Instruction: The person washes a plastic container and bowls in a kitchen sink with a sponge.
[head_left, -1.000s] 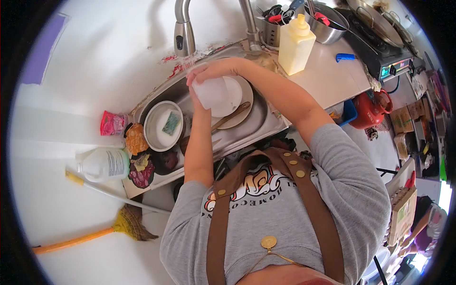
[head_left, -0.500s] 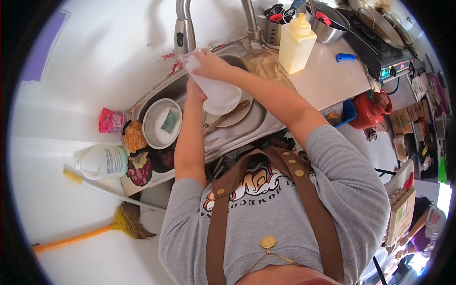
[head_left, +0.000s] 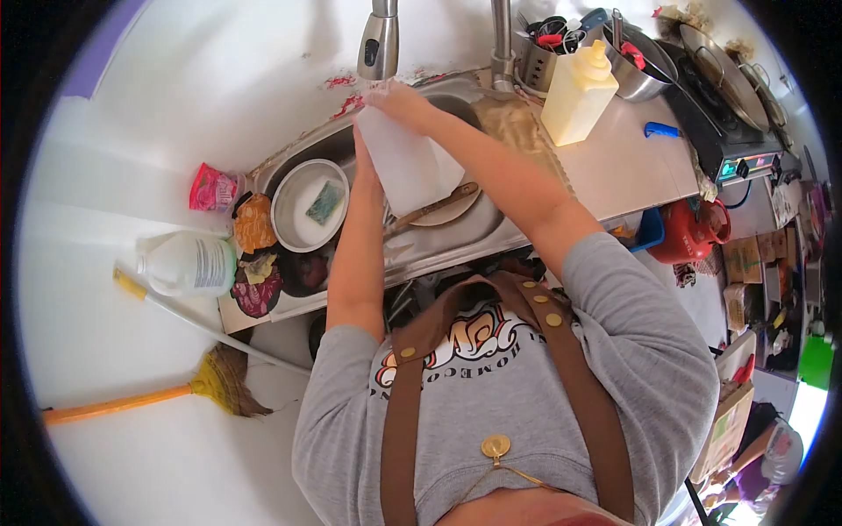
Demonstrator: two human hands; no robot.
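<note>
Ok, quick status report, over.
Right hand gripping translucent white plastic container near silver metal faucet. Left hand against it, partly hidden. Brown wooden utensil below; nothing visibly blocking.

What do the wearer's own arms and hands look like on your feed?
The left sleeve and right sleeve are short, plain grey fabric. Both forearms are bare; no watch or bracelet shows. The right hand looks ungloved; the left hand is mostly hidden. Rings can't be made out.
</note>
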